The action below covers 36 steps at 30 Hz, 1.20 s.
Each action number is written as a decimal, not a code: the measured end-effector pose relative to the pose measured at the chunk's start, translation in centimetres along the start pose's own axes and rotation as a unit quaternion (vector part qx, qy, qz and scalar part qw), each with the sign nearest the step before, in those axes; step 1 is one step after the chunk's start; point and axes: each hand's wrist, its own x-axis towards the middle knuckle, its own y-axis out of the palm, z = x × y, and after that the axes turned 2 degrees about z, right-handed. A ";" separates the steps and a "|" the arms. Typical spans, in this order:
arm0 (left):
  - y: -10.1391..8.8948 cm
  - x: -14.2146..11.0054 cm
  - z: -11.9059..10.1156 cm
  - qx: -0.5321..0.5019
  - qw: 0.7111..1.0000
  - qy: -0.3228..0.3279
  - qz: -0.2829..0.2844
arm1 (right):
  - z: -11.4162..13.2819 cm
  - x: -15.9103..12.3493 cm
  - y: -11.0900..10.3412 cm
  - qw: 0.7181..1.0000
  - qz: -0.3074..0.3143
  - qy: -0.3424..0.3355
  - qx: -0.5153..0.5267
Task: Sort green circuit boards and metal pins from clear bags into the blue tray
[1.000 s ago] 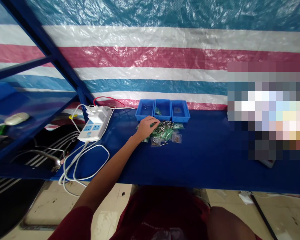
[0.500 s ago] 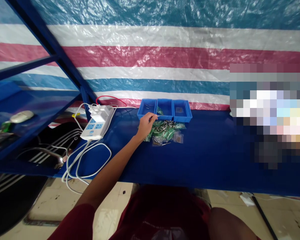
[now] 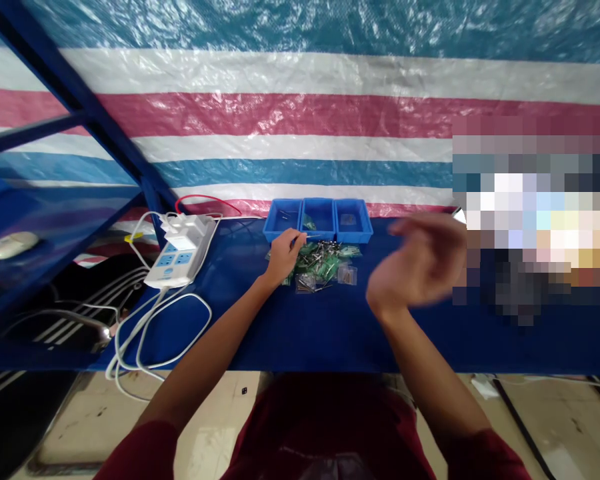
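Observation:
My left hand (image 3: 281,257) is closed in a pinch at the left edge of a heap. A thin, light metal piece (image 3: 314,236) sticks out from its fingertips; its exact kind is too small to make out. The heap (image 3: 325,260) mixes slim metal parts with green pieces and small clear bags. At its right side lies a clear bag (image 3: 347,275) with small parts inside. Raised over the table to the right, my right hand (image 3: 415,267) is smeared by motion, so its fingers do not show clearly. It is apart from the heap.
Three blue bins stand in a row behind the heap: a left bin (image 3: 267,233), a middle bin (image 3: 320,236) and a right bin (image 3: 355,237), each with small items. Left are a white power strip (image 3: 173,270) and looped white cables (image 3: 145,353). A blurred-out area covers the far right.
My right hand has come into view over the table's right half. The thin metal piece now shows at my left fingertips. The whole view has shifted slightly.

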 end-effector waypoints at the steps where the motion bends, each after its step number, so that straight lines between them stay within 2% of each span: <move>1: 0.0 0.0 -0.1 -0.002 1.000 0.002 0.002 | -0.7 0.6 1.4 1.000 0.014 0.004 0.002; 5: -0.2 0.0 -0.4 -0.010 1.000 0.006 -0.005 | -5.1 1.3 6.2 0.970 0.239 -0.010 -0.029; 7: -0.3 0.0 -0.5 -0.021 1.000 0.003 -0.011 | -7.0 0.7 7.3 0.951 0.308 -0.015 -0.024; 9: -0.3 0.0 -0.4 -0.036 0.999 -0.007 -0.015 | -8.0 0.0 7.7 0.941 0.336 -0.023 -0.024; 15: -0.1 0.2 -0.3 -0.103 0.991 -0.074 -0.038 | -8.4 0.0 8.0 0.934 0.352 -0.035 -0.046; 18: 0.0 0.3 -0.1 -0.118 0.988 -0.088 -0.045 | -8.6 0.1 8.1 0.935 0.350 -0.031 -0.050; 26: 0.3 0.1 0.6 -0.129 0.990 -0.044 -0.030 | -9.5 -1.8 7.5 0.955 0.292 0.014 -0.042; 32: 0.3 0.0 0.4 -0.106 0.994 -0.034 -0.014 | -9.6 -2.6 7.5 0.956 0.287 0.030 -0.051; 36: 0.2 0.0 0.1 -0.080 0.996 -0.027 -0.016 | -9.4 -2.9 7.5 0.955 0.293 0.013 -0.044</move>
